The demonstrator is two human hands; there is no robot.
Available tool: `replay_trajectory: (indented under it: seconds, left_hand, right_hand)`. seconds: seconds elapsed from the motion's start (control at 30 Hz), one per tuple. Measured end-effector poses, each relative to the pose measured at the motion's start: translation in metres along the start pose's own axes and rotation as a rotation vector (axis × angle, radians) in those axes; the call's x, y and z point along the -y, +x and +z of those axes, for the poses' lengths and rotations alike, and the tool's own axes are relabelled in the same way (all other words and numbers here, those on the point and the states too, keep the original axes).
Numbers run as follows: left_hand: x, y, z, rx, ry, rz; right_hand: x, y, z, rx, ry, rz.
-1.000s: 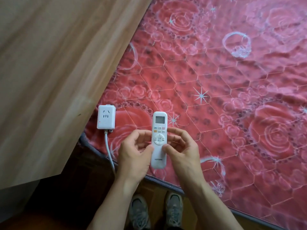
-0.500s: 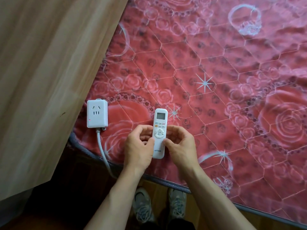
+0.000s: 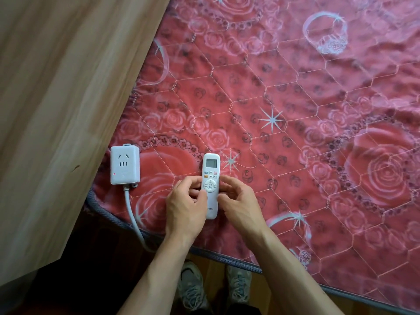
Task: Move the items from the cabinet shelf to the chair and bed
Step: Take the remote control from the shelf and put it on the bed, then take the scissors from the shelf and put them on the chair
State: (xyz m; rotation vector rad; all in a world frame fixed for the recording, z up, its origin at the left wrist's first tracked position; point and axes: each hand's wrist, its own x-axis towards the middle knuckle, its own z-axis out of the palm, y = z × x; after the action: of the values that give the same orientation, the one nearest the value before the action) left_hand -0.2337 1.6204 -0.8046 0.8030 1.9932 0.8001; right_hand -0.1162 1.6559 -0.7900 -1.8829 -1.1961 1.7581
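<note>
A white remote control with a small screen and coloured buttons lies flat near the front edge of the bed, which wears a red rose-patterned quilt. My left hand grips its left side with thumb and fingers. My right hand holds its right side, fingers curled around the edge. A white power socket box with a red indicator light rests on the quilt just left of the remote, its grey cable trailing off the bed edge.
A light wooden panel slants across the left of the view, meeting the bed's left side. Below the mattress edge are a wooden floor and my two sneakers. Dark shadow fills the lower left corner.
Both hands carried the remote down and forward until it rests on the quilt; their grip stays. The socket box has not moved on the bed.
</note>
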Motion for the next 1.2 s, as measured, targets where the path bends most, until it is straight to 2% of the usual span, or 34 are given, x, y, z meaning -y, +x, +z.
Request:
replay_trajectory:
  seconds: [0.1, 0.27, 0.57, 0.83, 1.03, 1.2]
  left_hand:
    - [-0.009, -0.003, -0.006, -0.034, -0.009, -0.009]
    - [-0.045, -0.014, -0.024, -0.088, -0.034, 0.054]
    - [-0.149, -0.056, -0.064, -0.123, -0.207, 0.181]
    - [-0.253, -0.143, -0.109, -0.110, -0.398, 0.251]
    - [-0.324, -0.220, -0.136, -0.085, -0.507, 0.297]
    - [-0.378, -0.279, -0.154, -0.084, -0.504, 0.383]
  right_hand:
    - [0.010, -0.008, -0.005, -0.048, 0.037, 0.034]
    - [0.040, -0.027, -0.025, -0.099, 0.049, -0.040]
    - [0.122, -0.100, -0.064, -0.071, 0.036, -0.177]
    - [0.197, -0.193, -0.102, -0.082, 0.110, -0.407]
    - [0.247, -0.275, -0.138, -0.074, 0.202, -0.503]
    - [0.272, -0.345, -0.179, -0.119, 0.390, -0.582]
